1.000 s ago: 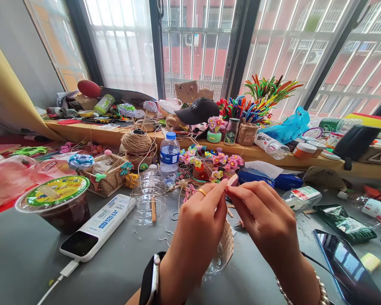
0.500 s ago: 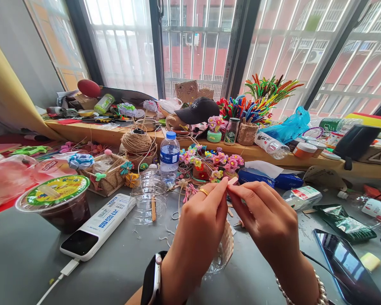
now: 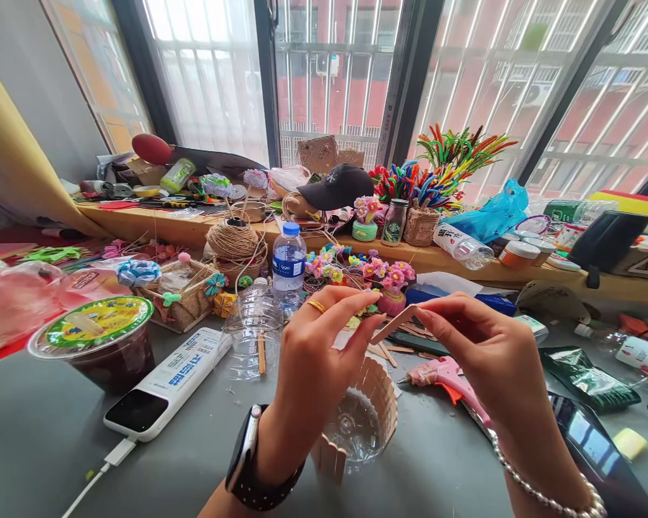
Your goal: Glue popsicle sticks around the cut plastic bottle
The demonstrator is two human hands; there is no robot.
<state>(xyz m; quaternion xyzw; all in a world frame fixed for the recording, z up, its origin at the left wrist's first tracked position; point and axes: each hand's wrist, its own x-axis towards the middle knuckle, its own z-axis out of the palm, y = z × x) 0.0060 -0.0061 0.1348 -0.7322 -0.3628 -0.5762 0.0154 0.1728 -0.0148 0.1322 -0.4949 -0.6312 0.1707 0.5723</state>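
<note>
My right hand (image 3: 494,352) pinches one end of a flat wooden craft stick (image 3: 394,325) between thumb and fingertips, holding it tilted in the air. My left hand (image 3: 316,360) is close to the stick's other end, its thumb and forefinger apart. Below them on the grey table stands a cut-off clear plastic bottle base (image 3: 351,424). Craft sticks (image 3: 387,399) stand upright side by side around part of its wall; my left hand and wrist hide some of it. A pink hot glue gun (image 3: 437,372) lies beside it, partly behind my right hand.
A lidded cup (image 3: 102,360) and a white power bank (image 3: 167,381) with a cable sit at the left. Ahead are a clear plastic bottle piece (image 3: 248,352), a water bottle (image 3: 289,266) and twine (image 3: 235,244). A dark tablet (image 3: 594,446) lies right.
My hands have moved apart from a fingertip-to-fingertip position. The left fingers have opened away from the craft stick, which stays in my right hand. The bottle base and glue gun show more.
</note>
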